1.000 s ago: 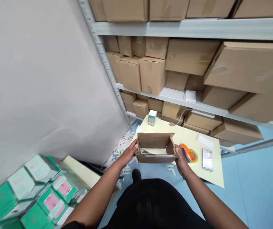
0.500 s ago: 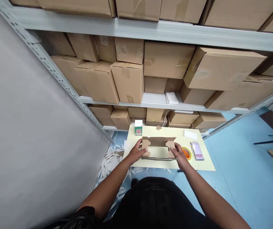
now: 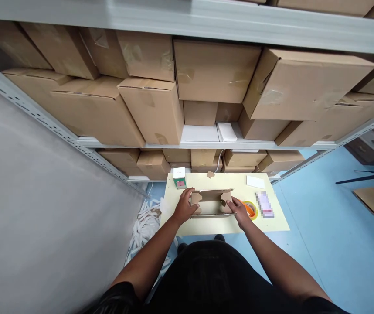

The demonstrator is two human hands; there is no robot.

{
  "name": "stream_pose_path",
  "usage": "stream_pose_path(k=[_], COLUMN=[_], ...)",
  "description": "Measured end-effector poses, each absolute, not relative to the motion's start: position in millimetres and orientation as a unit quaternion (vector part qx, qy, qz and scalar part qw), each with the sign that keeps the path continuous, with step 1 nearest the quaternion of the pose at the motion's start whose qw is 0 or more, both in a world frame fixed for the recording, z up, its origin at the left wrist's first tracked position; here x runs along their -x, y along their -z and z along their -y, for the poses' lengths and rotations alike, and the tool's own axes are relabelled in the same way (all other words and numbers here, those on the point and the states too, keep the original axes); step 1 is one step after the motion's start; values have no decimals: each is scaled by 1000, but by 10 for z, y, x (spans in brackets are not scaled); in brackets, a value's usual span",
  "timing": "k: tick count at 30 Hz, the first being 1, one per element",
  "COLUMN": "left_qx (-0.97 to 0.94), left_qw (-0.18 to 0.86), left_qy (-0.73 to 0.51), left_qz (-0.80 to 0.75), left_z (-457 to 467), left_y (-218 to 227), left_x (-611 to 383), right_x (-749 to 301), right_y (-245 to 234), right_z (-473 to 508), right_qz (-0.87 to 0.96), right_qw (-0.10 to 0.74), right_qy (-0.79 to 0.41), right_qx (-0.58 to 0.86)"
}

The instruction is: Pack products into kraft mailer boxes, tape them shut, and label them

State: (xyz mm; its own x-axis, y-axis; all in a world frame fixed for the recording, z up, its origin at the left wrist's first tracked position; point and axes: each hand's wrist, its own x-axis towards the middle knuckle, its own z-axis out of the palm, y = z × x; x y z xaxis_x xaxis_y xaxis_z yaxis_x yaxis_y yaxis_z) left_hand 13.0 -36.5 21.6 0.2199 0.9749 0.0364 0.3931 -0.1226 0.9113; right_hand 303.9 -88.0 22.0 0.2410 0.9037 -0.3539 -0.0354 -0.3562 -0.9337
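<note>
Both bare arms reach forward from the body and angle inward, elbows wide, meeting the open box (image 3: pixel 211 195) at its two ends. The left grip (image 3: pixel 185 207) pinches the left end, fingers curled over the outside and thumb laid across the folded flap (image 3: pixel 196 198). The right grip (image 3: pixel 239 210) pinches the right end likewise, its thumb on the inner flap there, wrist turned inward. The box is level, over the near middle of the pale surface (image 3: pixel 219 226), which shows between its long walls; whether it touches cannot be told.

Beyond the left grip stands a carton (image 3: pixel 179 179), green with a pink label and white top; its print is too small to read. Just beside the right grip lies orange and yellow tape (image 3: pixel 249 210). Further right is a pixelated item (image 3: pixel 265 205), its markings illegible, near a white slip (image 3: pixel 255 181).
</note>
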Motion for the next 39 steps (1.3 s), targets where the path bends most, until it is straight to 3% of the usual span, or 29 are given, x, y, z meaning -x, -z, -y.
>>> stream_pose_path(k=[10, 14, 23, 30, 36, 39], left_qx=[-627, -667, -695, -675, -663, -675], left_qw=[583, 531, 338, 324, 286, 270], left_qy=[-290, -253, -304, -331, -350, -341], left_qz=[-428, -457, -557, -575, -596, -596], left_z=[498, 696, 636, 617, 649, 663], left_y=[-541, -561, -389, -373, -336, -322], left_x=[147, 82, -195, -356, -517, -529], right_x=[-3136, -3159, -3204, -3036, -3158, -3504], right_y=[-40, -59, -70, -149, -50, 65], right_z=[815, 819, 1069, 951, 927, 1033], right_qz=[317, 345, 349, 369, 358, 434], right_qw=[448, 431, 449, 389, 403, 396], right_qy=[-499, -534, -517, -451, -475, -406], right_qx=[671, 640, 639, 714, 695, 700])
